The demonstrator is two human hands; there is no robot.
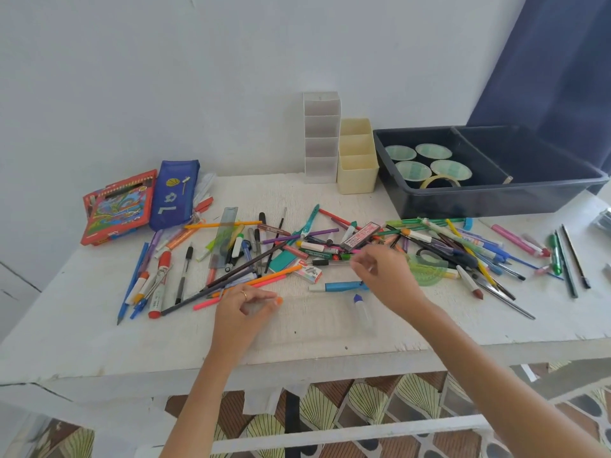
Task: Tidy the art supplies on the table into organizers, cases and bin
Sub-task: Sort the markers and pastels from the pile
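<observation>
As the pile [330,246] lies unsorted, I begin.
My left hand [243,304] pinches an orange-tipped pen [279,301] — the right hand [383,271], I cannot tell; organizer [357,181] next.

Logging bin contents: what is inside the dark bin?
Left compartment: four round lidded tubs and a tape roll. The bin's near wall hides part of the right compartment's floor.

The person is wearing a thin gold-coloured ring [244,295] on a finger of the left hand [243,310]. Both forearms [463,352] are showing bare.
</observation>
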